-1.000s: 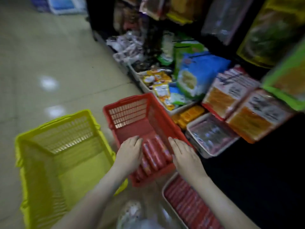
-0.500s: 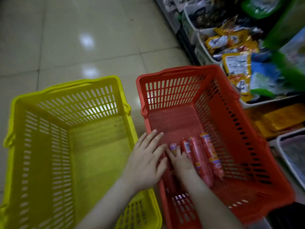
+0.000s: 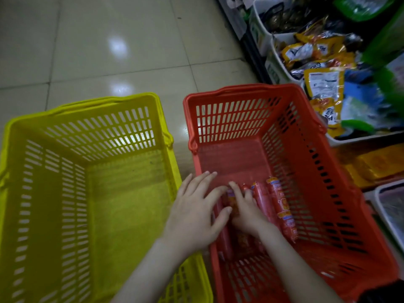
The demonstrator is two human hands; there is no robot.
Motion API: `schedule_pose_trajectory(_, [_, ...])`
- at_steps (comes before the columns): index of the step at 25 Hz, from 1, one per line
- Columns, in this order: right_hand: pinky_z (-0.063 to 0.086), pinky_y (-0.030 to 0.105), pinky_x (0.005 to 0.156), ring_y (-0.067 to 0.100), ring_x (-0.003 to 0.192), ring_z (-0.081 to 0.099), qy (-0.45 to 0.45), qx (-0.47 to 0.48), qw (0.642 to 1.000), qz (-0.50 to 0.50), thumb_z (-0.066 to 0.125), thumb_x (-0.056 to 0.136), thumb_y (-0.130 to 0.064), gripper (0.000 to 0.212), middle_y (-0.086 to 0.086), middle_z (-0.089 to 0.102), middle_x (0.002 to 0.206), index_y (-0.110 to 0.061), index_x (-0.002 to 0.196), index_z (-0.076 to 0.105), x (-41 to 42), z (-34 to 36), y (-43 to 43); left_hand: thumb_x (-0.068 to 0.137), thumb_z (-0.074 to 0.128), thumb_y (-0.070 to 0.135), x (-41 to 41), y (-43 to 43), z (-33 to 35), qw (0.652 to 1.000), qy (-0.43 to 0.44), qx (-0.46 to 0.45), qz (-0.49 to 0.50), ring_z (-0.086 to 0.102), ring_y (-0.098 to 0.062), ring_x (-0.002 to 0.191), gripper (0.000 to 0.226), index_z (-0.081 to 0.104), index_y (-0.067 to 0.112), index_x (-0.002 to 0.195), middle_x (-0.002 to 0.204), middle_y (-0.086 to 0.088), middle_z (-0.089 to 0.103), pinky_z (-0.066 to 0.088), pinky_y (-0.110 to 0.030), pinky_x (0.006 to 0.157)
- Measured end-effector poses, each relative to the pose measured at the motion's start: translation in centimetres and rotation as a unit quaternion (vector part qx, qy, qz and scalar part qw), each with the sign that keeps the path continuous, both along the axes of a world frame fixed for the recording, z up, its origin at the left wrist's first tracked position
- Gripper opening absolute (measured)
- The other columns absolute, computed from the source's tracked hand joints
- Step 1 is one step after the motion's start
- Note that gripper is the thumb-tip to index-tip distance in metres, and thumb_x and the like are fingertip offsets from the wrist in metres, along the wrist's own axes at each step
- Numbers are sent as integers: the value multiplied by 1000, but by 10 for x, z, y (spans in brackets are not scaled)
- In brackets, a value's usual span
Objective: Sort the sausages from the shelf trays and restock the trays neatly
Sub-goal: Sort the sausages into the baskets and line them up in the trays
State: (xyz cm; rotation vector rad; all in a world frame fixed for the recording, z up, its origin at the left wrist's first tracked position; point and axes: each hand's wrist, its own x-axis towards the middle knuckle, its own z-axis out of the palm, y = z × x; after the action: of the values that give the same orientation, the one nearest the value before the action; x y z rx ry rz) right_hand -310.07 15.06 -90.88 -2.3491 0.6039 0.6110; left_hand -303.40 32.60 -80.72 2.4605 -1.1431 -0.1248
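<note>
Several red sausages [image 3: 277, 206] in printed wrappers lie side by side on the floor of the red basket [image 3: 247, 87]. My right hand [image 3: 247, 213] lies palm down on the left ones, fingers stretched along them. My left hand [image 3: 194, 215] reaches over the basket's left rim with fingers spread, its thumb touching my right hand. Some sausages are hidden under both hands. To the left stands the yellow basket [image 3: 98, 101], nothing in it.
Both baskets stand on a tiled floor [image 3: 109, 51]. Along the right runs a low shelf with a white tray [image 3: 277, 71] of yellow snack packets, flat yellow packs [image 3: 376, 165] and another white tray [image 3: 380, 206] at the frame edge.
The view has dropped from the shelf to the two baskets. Both hands have come closer together over the sausages; in the last half second they barely moved.
</note>
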Motion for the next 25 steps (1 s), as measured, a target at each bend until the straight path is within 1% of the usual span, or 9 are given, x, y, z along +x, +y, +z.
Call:
schedule_pose_trajectory(4, [42,31,97,20,117,49,-249,152,945,-150,68,62,-5,97,4,37,133,-43,138,21,7,62,-19,82,44,42,-5,-25,10,996,-38,48,61,53,-31,124,55,57,19,130,129,-14,59,14,-57,109])
schedule_pose_trajectory(7, [51,31,86,14,103,59,-342,375,837,-204,68,64,6,98,4,49,133,-40,138,24,3,112,-24,82,51,46,-12,-51,23,996,18,87,28,57,-30,117,88,10,13,153,119,-9,62,16,-52,112])
schedule_pose_trajectory(10, [48,35,98,16,116,57,-337,490,778,-203,65,77,-3,83,5,53,136,-44,141,31,2,121,-34,89,57,38,-12,-58,24,988,145,6,51,56,-27,110,99,-27,37,142,120,-3,49,40,-38,94])
schedule_pose_trajectory(12, [37,40,109,18,131,46,-278,351,860,-244,70,79,-32,75,5,46,144,-39,143,30,2,90,-47,88,59,36,-9,-57,22,980,171,-41,91,57,-28,108,99,-27,44,138,120,-3,48,43,-38,87])
schedule_pose_trajectory(14, [23,39,115,26,141,29,-89,76,968,-221,70,79,-44,94,12,30,153,-30,151,11,-6,40,-51,85,60,34,-6,-56,19,966,210,-81,126,57,-28,106,100,-25,48,137,119,-3,49,45,-39,88])
schedule_pose_trajectory(15, [20,41,115,31,143,22,25,-9,981,-190,71,79,-43,104,15,22,155,-27,152,-2,-13,20,-47,85,61,33,-6,-56,19,963,213,-95,136,57,-28,103,101,-24,51,137,117,-3,49,46,-39,87])
schedule_pose_trajectory(19, [27,43,110,37,138,21,126,-103,977,-136,72,82,-32,114,13,19,151,-25,148,-20,-15,-10,-36,87,58,36,-6,-57,16,974,190,-50,109,58,-27,94,99,-25,55,137,104,-1,46,45,-35,81])
schedule_pose_trajectory(22, [32,43,106,36,136,27,84,-116,977,-157,61,90,-23,97,12,23,151,-26,150,-14,-7,-10,-38,89,56,37,-10,-58,16,984,155,-10,88,58,-26,93,96,-26,54,137,99,0,40,44,-33,79])
schedule_pose_trajectory(25, [35,43,107,36,134,35,-58,-22,968,-244,62,89,-39,90,17,32,149,-27,152,-2,-11,10,-28,89,56,37,-7,-61,14,980,169,2,107,59,-30,94,94,-21,53,140,99,-3,43,44,-36,81])
